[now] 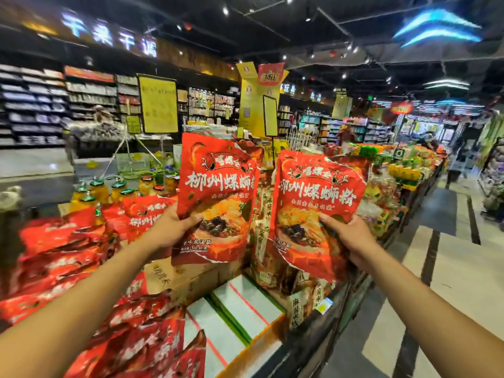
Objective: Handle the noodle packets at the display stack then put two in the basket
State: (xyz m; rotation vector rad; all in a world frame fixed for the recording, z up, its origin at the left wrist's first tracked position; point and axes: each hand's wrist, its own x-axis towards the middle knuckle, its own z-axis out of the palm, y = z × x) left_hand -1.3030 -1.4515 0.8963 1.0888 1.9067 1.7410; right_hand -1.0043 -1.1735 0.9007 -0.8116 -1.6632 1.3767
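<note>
In a supermarket aisle, left hand (pixel 170 227) and right hand (pixel 351 236) gripping red packets (pixel 218 186), possibly noodles

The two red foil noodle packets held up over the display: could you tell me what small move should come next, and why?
Probably lower the left red foil packet onto the matching red stack just below; each hand only pinches a bottom corner.

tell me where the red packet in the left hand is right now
In the head view the red packet is held upright just left of centre, pinched at its lower left edge by the left hand, beside the matching packet in the right hand.
</note>
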